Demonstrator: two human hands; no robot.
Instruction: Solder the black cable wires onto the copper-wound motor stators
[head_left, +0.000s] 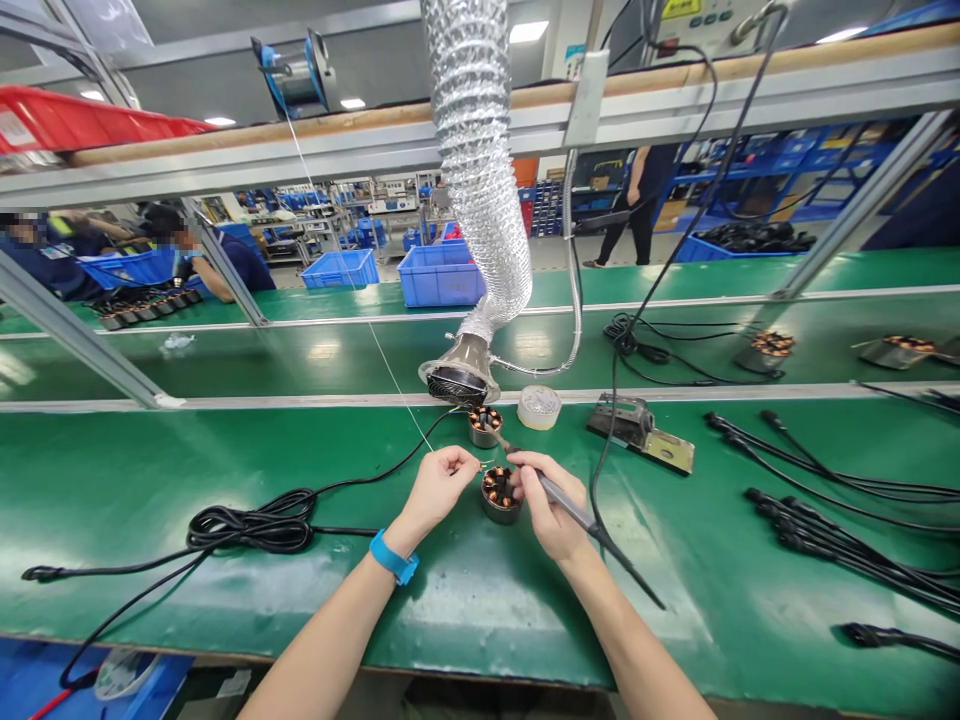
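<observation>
My left hand [442, 487], with a blue wristband, is closed in a pinch on thin solder wire [401, 390]. The strand runs down from a spool [294, 75] on the overhead rail. My right hand [551, 505] is wrapped round a soldering iron [562, 498], its tip pointing up and left. Between and just below my fingertips sits a round motor stator [501, 508] with copper windings. A second stator [485, 430] stands behind it, close to the iron's tip; whether they touch I cannot tell. Short thin wire ends show near my left fingertips.
A fume extraction hose [480, 200] hangs down with its hood [459, 375] just behind the stators. Nearby are a round white tin [538, 407] and an iron stand [641, 432]. A coiled black cable [255, 522] lies left, several black cables [832, 535] right. People sit or stand beyond.
</observation>
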